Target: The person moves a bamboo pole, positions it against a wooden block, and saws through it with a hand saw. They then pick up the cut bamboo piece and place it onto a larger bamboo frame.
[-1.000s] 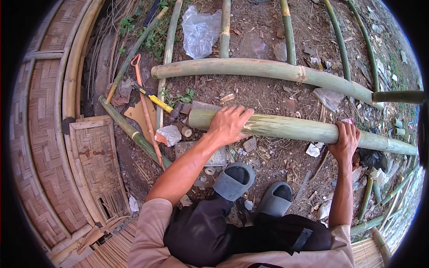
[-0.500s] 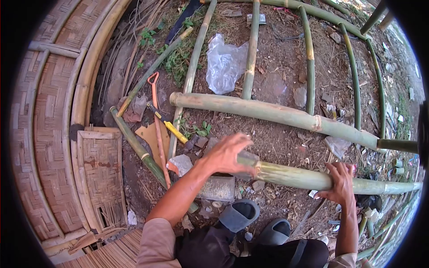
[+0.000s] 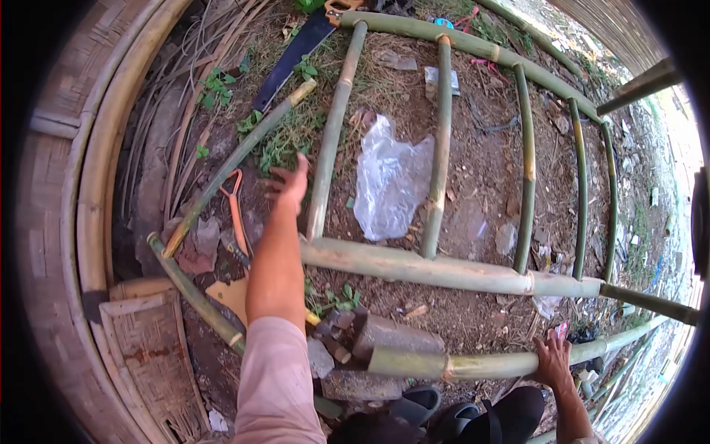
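Observation:
My left hand (image 3: 291, 185) reaches forward with its fingers apart, holding nothing, just left of the nearest bamboo rung (image 3: 334, 137). My right hand (image 3: 553, 359) is closed around the loose bamboo pole (image 3: 484, 366) lying across in front of my feet. The pole's cut left end rests by a grey stone block (image 3: 396, 337). Beyond it lies a bamboo frame with a thick rail (image 3: 414, 266) and several rungs. My left forearm partly hides a tool with an orange handle (image 3: 237, 211) and a yellow-handled tool (image 3: 313, 318).
A handsaw (image 3: 299, 55) lies at the upper left, past my left hand. Clear plastic sheeting (image 3: 392, 181) sits between two rungs. Thin bamboo poles (image 3: 240, 166) lean together at the left, near a woven bamboo wall (image 3: 55, 222). Rubble and litter cover the soil.
My left hand has left the loose pole's end and stretched forward and left. My right hand stays on the pole. The view has tilted up, bringing the saw's handle into sight.

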`<state>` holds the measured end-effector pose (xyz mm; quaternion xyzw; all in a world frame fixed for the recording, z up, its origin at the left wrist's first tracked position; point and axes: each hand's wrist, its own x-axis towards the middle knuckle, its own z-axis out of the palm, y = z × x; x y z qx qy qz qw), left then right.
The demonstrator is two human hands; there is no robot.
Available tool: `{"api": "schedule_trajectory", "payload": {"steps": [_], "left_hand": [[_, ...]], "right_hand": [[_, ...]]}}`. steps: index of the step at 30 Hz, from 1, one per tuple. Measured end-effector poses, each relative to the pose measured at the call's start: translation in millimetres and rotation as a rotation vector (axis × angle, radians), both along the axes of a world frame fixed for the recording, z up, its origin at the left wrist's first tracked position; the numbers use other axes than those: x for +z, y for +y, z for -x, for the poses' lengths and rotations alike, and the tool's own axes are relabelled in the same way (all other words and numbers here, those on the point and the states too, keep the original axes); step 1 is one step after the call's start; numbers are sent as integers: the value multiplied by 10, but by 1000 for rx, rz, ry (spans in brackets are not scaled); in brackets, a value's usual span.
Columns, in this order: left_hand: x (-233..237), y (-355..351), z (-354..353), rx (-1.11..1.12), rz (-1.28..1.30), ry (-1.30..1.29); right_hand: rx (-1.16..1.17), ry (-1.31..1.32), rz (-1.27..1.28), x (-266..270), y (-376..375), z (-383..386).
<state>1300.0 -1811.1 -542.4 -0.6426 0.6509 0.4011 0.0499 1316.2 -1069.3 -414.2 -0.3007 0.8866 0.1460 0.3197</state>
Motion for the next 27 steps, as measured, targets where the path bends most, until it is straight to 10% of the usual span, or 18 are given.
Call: {"api": "schedule_trajectory", "payload": {"steps": [4,8,14,18,23,25,27], "left_hand": [[68,78,89,-113,-63,-215],[244,-19,180,-162,-214,-307],[156,-93,168,-208,-356,-350],[66,-83,126,-237,-368,-361],[61,-81,103,-243,-410,-345],[12,-54,79,-274,-382,-351],[14,-21,52,-280,-406,-360]], "right_hand": [[-221,-484,-683,227,-1542,1087],[94,6,801,257,-4634,2150],[-549,-136,945,-789,-8364,3638],[-860,102,775,-1048,-9094,3531],[-1136,-251,1013,-1359,-9259,3868],[460,311,185,-1492,-9396,4091],[345,167,206,-1271,-9428,3933]]}}
